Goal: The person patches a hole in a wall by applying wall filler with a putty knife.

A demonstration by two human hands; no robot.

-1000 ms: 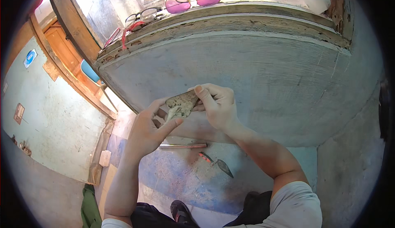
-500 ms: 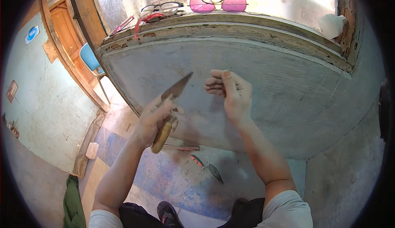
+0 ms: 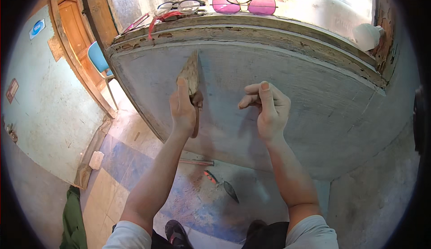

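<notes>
My left hand point(image 3: 183, 107) is wrapped round the handle of a pointed trowel point(image 3: 191, 71), its thumb lying near the base of the blade. The blade's stained face is turned up with the tip upward, in front of the grey wall point(image 3: 224, 65) below the window ledge. Whether the blade touches the wall I cannot tell. To the right, my right hand point(image 3: 271, 110) is raised before the same wall, its fingers loosely bent and apart, with nothing visible in them. A second, smaller trowel with a red and black handle point(image 3: 230, 191) lies on the floor below.
Pink-lensed sunglasses point(image 3: 244, 4), clear eyeglasses point(image 3: 183, 7) and a red strap point(image 3: 157, 22) rest on the worn wooden ledge point(image 3: 269, 30). A white bulb point(image 3: 366, 36) is at its right end. A rod point(image 3: 197, 162) lies at the wall's foot. A blue chair point(image 3: 98, 57) stands beyond the doorway.
My left hand has risen and moved right, turning the trowel so its blade points more upward and shows its stained face. My right hand has shifted right, its fingers loosening.
</notes>
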